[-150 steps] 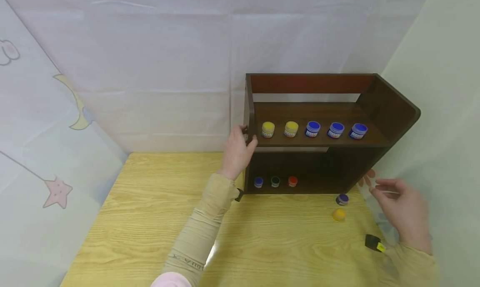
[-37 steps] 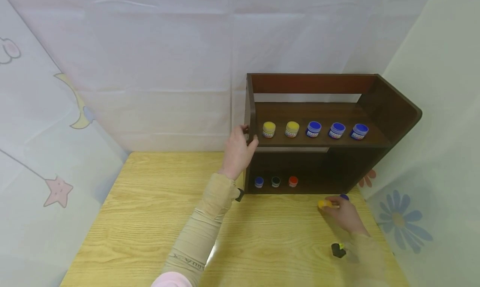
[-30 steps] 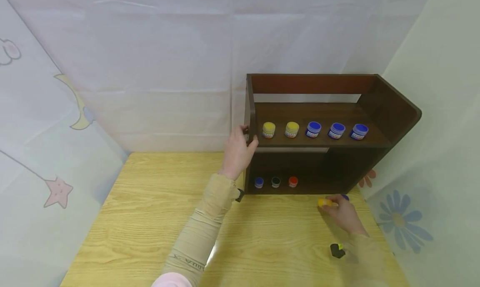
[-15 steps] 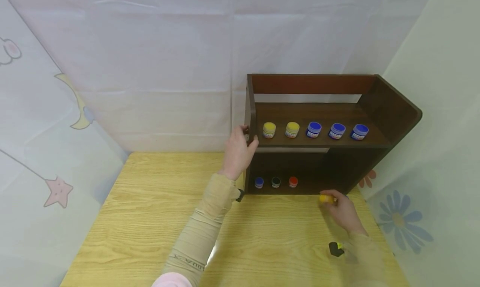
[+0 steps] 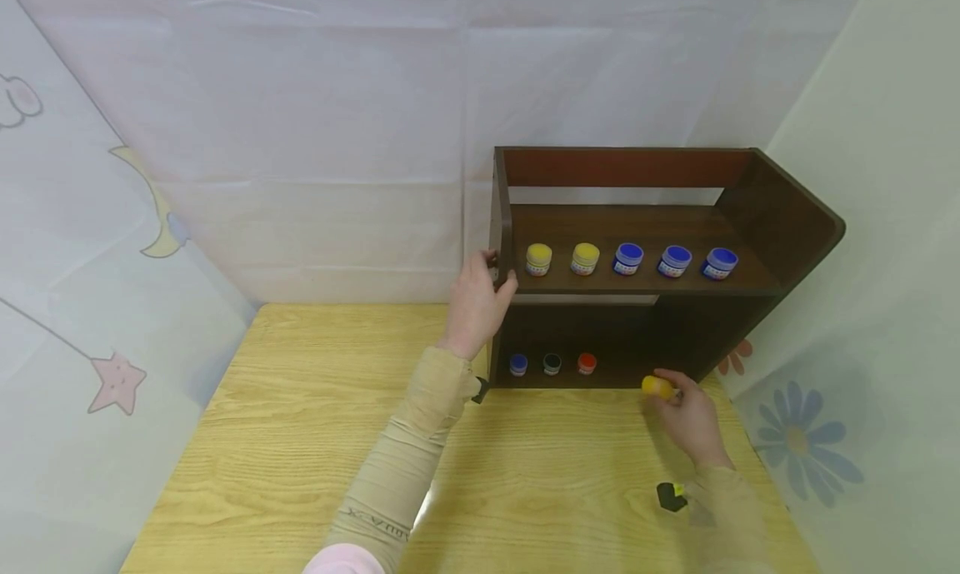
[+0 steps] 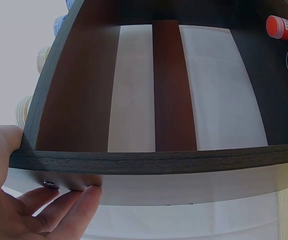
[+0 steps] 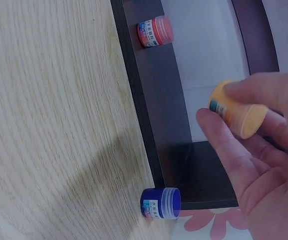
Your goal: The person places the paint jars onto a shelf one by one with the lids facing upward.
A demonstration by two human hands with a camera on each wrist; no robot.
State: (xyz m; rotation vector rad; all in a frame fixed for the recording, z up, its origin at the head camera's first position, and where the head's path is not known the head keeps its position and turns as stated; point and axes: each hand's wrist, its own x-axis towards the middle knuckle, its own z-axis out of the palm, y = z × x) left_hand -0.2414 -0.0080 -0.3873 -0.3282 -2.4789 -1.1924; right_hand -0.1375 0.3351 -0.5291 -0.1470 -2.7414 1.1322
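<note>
My right hand [image 5: 688, 420] pinches a yellow-orange paint jar [image 5: 656, 387] between thumb and fingers, at the front of the dark brown shelf unit [image 5: 615, 222]. In the right wrist view the paint jar [image 7: 231, 110] is tilted, its label partly showing. A dark blue paint jar [image 7: 159, 203] stands on the table by the unit's right front corner; the right hand hides it in the head view. My left hand [image 5: 474, 303] grips the unit's left side panel. The left wrist view shows its fingers [image 6: 86, 205] along the panel's outer face and the thumb at the front edge.
Two yellow jars [image 5: 538, 260] and three blue jars [image 5: 628, 260] line the upper shelf. Below, a blue jar [image 5: 518, 365], a dark jar [image 5: 552, 364] and a red jar [image 5: 587, 363] stand at the left. A wall [image 5: 862, 324] rises close on the right.
My right hand came in from the right, took hold of the yellow-orange jar on the table, and raised it towards the lower shelf, tilting it. The left hand has stayed on the side panel.
</note>
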